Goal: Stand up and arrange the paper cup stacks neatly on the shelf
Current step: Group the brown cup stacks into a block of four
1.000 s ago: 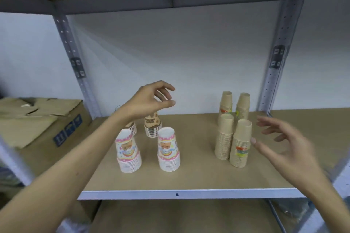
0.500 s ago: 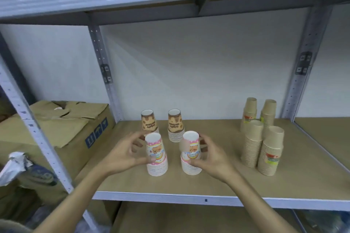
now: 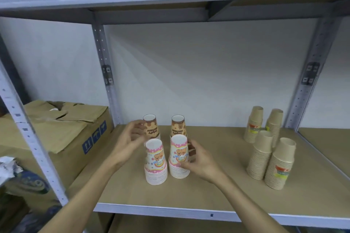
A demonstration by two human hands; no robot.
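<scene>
Nearest the camera, the white metal front edge of the brown-board shelf (image 3: 189, 211) is running across the view, and two bare forearms are reaching over it. The right hand (image 3: 198, 162) is curling around the right pink-and-white paper cup stack with a cartoon bear print (image 3: 179, 157), thumb in front and fingers behind, gripping it near the middle. Just beside it to the left, the left pink-and-white bear-print paper cup stack (image 3: 156, 162) is standing upright, mouth upward. The left hand (image 3: 128, 145) is hovering open beside that stack, its fingers spread and reaching toward the left brown printed paper cup stack (image 3: 151, 126) behind; whether they are touching it cannot be told. The right brown printed paper cup stack (image 3: 178, 126) is standing next to it. Both carry dark lettering too blurred to read.

Well apart to the right, four plain kraft-brown paper cup stacks (image 3: 269, 145) with small red-and-yellow labels are standing two by two; the label text is illegible. Left of the shelf post, a worn cardboard box with blue handling symbols (image 3: 66, 128) is sitting outside the bay.
</scene>
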